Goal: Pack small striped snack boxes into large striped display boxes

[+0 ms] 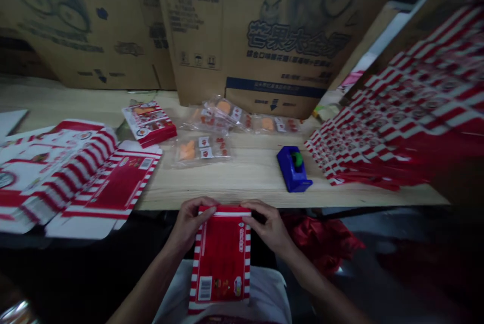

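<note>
Pinching a red carton (pixel 224 253), left hand (pixel 192 220) and right hand (pixel 269 225) face plastic packets (pixel 202 148) and a blue dispenser (pixel 292 174).

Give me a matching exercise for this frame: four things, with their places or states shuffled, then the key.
1. tape dispenser
2. clear packets
3. right hand
4. brown cardboard boxes

A. grips the carton's upper right corner
B. standing along the back of the table
C. blue, with green inside
D. transparent, with orange pieces inside

Pairs: 1-C, 2-D, 3-A, 4-B
</note>
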{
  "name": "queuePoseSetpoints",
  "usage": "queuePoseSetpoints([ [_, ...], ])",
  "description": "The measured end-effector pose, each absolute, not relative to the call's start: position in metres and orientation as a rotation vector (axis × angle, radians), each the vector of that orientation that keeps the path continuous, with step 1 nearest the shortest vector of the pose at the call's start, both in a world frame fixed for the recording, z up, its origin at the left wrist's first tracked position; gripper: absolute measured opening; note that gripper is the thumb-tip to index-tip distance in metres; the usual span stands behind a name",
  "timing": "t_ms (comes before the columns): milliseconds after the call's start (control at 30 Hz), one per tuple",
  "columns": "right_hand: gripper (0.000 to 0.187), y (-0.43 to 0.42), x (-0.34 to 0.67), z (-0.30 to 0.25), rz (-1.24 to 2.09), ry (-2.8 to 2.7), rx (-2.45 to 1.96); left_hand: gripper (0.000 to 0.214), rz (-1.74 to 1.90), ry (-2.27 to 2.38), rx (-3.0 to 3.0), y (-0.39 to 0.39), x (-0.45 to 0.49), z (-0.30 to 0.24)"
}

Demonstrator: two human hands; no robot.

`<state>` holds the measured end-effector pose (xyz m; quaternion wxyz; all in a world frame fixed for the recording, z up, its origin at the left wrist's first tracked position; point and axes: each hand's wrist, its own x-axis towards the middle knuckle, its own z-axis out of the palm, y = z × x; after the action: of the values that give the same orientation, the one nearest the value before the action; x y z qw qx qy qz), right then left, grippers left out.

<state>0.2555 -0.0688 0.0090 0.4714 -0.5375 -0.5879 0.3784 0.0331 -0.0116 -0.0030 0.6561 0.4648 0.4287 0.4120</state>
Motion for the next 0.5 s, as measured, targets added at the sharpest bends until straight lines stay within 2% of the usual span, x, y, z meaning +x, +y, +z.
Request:
queuePoseSetpoints([
  [67,0.029,-0.066,0.278,0.01,0.828,-1.345,-1.361,0.02,0.947,1.002,1.102,-0.011,0.033,-0.005],
  [200,0.025,-0.053,0.355,0.011,0.24,-0.96,-1.566,0.022,0.892,1.013,1.205,-0.008,0.029,-0.008],
  [233,0.028,-0.049,0.374,0.01,0.177,-0.887,-1.627,0.022,0.887,1.01,1.222,-0.008,0.029,-0.009],
  [367,0.035,-0.035,0.414,0.001,0.289,-0.846,-1.727,0.022,0.906,1.015,1.258,-0.011,0.029,-0.01],
  [500,0.032,-0.025,0.409,-0.009,0.346,-0.831,-1.699,0.021,0.926,1.024,1.247,-0.012,0.032,-0.011],
])
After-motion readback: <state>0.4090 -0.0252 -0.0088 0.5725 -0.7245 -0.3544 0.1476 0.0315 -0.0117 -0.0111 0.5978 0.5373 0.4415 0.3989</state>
